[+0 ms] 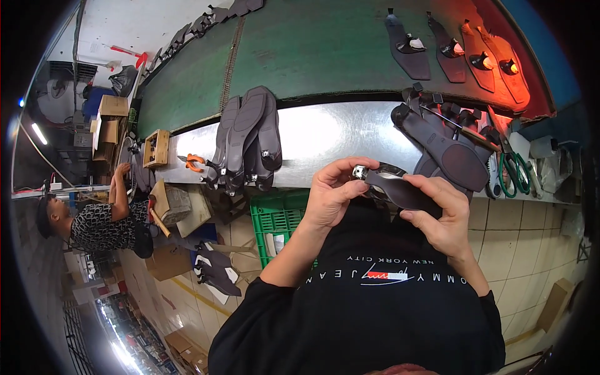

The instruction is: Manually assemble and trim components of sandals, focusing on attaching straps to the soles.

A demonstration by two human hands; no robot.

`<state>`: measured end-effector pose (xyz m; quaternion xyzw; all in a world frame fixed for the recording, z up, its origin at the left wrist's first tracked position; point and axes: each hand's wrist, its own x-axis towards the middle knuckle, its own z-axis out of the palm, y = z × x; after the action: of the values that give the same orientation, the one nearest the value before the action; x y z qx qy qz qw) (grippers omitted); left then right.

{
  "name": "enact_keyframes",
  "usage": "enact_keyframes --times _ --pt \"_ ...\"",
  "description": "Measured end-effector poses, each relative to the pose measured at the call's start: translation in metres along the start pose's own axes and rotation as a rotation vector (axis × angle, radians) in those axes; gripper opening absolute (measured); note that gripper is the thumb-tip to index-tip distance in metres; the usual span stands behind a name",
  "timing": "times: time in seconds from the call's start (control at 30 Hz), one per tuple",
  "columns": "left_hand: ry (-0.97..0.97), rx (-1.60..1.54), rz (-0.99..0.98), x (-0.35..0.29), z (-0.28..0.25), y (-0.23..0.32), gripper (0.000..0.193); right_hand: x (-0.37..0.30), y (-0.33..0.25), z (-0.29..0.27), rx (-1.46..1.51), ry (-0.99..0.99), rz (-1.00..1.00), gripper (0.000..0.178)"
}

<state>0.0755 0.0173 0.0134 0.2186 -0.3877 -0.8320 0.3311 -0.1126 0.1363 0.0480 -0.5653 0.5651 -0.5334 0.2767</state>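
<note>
Both hands hold a dark sandal sole [409, 192] in front of my chest, above the bench's near edge. My left hand [332, 192] pinches its left end beside a shiny metallic piece. My right hand [442, 206] grips the right end between thumb and fingers. Part of the sole is hidden behind the fingers. Beyond my right hand lies a pile of dark soles [445, 147] with black pieces on top. To the left, a stack of similar soles [250, 134] rests on the metal bench [337, 134].
A green belt [312, 50] runs behind the bench, carrying several soles [407, 53] under an orange glow. Orange-handled pliers [192, 162] and green-handled scissors [515, 172] lie on the bench. A green crate [275, 222] stands below. Another person [103, 222] works at the left.
</note>
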Motion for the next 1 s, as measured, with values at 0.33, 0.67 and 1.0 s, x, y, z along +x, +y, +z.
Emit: enact_keyframes --times 0.33,0.67,1.0 --pt "-0.017 0.02 0.019 0.0016 -0.0013 -0.001 0.035 -0.0002 0.0009 0.0032 0.019 0.025 0.043 0.044" --pt "-0.052 0.066 0.05 0.004 -0.0007 -0.0009 0.033 -0.0007 0.0042 -0.0001 0.017 0.002 0.032 0.045" --pt "-0.063 0.141 0.057 0.0047 -0.0021 -0.0005 0.032 -0.0002 -0.0017 -0.0023 -0.055 0.0 0.034 0.045"
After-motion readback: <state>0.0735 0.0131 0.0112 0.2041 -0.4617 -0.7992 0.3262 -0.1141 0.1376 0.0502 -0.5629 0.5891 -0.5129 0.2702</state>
